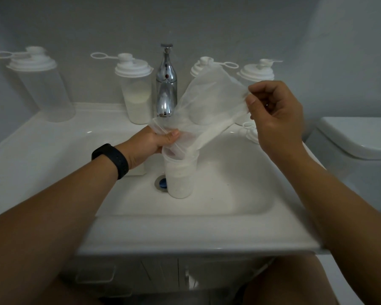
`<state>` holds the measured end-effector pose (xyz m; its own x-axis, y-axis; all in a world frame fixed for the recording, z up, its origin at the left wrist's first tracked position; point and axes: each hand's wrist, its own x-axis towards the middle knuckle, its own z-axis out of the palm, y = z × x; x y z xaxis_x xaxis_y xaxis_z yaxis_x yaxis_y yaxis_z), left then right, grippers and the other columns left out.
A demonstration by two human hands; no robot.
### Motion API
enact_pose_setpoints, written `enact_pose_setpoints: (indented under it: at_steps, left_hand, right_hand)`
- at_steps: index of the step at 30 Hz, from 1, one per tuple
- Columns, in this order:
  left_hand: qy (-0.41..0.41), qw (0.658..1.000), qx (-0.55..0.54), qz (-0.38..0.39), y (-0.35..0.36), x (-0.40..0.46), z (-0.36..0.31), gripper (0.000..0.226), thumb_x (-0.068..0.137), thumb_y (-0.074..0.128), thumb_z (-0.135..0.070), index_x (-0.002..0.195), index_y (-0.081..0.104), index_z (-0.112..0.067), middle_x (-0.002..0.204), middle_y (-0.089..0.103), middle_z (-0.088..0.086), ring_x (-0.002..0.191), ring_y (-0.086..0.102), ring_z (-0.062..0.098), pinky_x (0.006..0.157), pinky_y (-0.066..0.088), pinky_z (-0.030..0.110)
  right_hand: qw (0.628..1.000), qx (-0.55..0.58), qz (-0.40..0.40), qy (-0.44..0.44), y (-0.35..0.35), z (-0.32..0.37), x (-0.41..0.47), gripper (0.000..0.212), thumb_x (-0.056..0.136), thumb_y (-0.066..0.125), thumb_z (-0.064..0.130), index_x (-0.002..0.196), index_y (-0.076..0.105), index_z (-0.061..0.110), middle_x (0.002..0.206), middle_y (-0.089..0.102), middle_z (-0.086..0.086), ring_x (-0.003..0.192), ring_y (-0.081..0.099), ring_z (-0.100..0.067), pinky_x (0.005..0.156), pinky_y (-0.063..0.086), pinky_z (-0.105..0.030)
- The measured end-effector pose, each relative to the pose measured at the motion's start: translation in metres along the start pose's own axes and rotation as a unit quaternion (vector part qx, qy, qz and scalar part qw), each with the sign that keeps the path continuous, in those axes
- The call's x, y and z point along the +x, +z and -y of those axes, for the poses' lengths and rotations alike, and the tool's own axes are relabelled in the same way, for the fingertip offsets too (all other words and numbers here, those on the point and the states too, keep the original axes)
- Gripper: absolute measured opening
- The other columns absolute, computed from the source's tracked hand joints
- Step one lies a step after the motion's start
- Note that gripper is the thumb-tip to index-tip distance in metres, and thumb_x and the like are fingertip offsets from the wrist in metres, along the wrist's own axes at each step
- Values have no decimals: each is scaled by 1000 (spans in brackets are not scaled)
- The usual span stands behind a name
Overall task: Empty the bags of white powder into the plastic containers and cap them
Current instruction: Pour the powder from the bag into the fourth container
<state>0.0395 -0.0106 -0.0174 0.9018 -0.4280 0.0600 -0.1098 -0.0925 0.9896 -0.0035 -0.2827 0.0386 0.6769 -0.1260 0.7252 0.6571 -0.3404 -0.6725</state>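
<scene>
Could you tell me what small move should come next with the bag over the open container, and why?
Probably lift the right hand a little higher: the bag already slopes down into the open container, its mouth held by the left hand, so a steeper tilt should empty any remaining powder.

White sink (pixel 240 208) sitting in a white vanity top; basin taking up the middle. Drain (pixel 162 183) lying at the basin's low point, rim metal, centre showing dark blue. Chrome tap (pixel 166 84) standing upright behind the basin at the back edge, spout pointing forward, a small red dot showing on its body. Grey wall (pixel 185 20) running behind. Toilet (pixel 359 137) standing to the right, lid down. Cabinet doors (pixel 158 276) showing dimly under the front edge.
</scene>
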Motion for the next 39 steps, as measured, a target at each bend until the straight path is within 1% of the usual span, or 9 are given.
enact_pose_setpoints:
  at_steps: [5, 8, 12, 20, 26, 30, 34, 37, 39]
  left_hand:
    - [-2, 1000, -8, -7, 0, -1, -1, 50, 90, 62, -32, 133, 63, -7, 130, 70, 11, 122, 67, 27, 105, 54, 39]
    - [-3, 1000, -13, -7, 1, -2, 0, 47, 89, 62, -32, 130, 65, -10, 128, 72, 8, 120, 68, 25, 100, 56, 34]
    - [-5, 1000, -12, -15, 1, -1, 0, 49, 88, 63, -32, 132, 64, -9, 129, 71, 9, 121, 67, 25, 103, 54, 36]
    - [1, 1000, -17, -8, 1, -2, -2, 43, 89, 62, -32, 127, 66, -13, 127, 73, 6, 120, 68, 23, 99, 56, 32]
    - [4, 1000, -13, -11, 2, -1, -1, 40, 89, 62, -33, 125, 68, -15, 127, 73, 5, 122, 67, 24, 102, 54, 36]
    - [3, 1000, -15, -8, 0, -2, -1, 39, 90, 62, -33, 125, 69, -17, 129, 72, 5, 123, 66, 24, 105, 52, 38]
    - [1, 1000, -17, -14, 0, -1, 0, 41, 89, 63, -32, 126, 68, -14, 127, 73, 4, 123, 66, 24, 101, 53, 35]
    - [4, 1000, -18, -11, 0, -1, 0, 42, 90, 62, -32, 127, 67, -13, 130, 71, 7, 123, 66, 25, 105, 52, 39]
    - [5, 1000, -13, -7, 0, -1, -1, 43, 91, 62, -32, 129, 66, -12, 130, 71, 7, 123, 66, 24, 105, 53, 38]
  right_hand:
    - [1000, 14, 1, 11, -1, 1, 0, 14, 95, 66, 4, 104, 66, 15, 87, 66, 9, 79, 62, -5, 76, 55, -29]
    - [1000, 12, 10, 19, 0, 1, 0, 15, 96, 65, 5, 104, 66, 18, 87, 66, 10, 79, 62, -5, 75, 55, -28]
    - [1000, 11, 2, 15, -1, 1, 0, 19, 96, 66, 7, 101, 66, 25, 85, 66, 13, 78, 62, -4, 75, 54, -27]
    - [1000, -2, -19, -2, -1, 3, -1, 16, 97, 66, 10, 102, 66, 25, 88, 67, 12, 80, 63, -4, 77, 56, -30]
    - [999, 3, -42, -11, 0, 4, -2, 11, 96, 68, 11, 105, 66, 16, 88, 67, 10, 81, 64, -4, 77, 55, -26]
    - [999, 4, -47, -8, 1, 3, -2, 12, 95, 69, 11, 105, 66, 18, 87, 67, 10, 80, 64, -6, 77, 55, -26]
    - [1000, -1, -29, -2, 0, 2, -2, 13, 97, 66, 11, 108, 66, 19, 90, 67, 11, 82, 64, -4, 78, 55, -27]
    - [999, -1, -37, -6, 0, 1, -1, 13, 97, 66, 11, 107, 66, 19, 90, 67, 11, 82, 64, -4, 78, 56, -29]
    - [999, 0, -38, -5, 0, 0, 0, 12, 97, 66, 11, 107, 65, 17, 89, 67, 10, 82, 64, -5, 78, 56, -29]
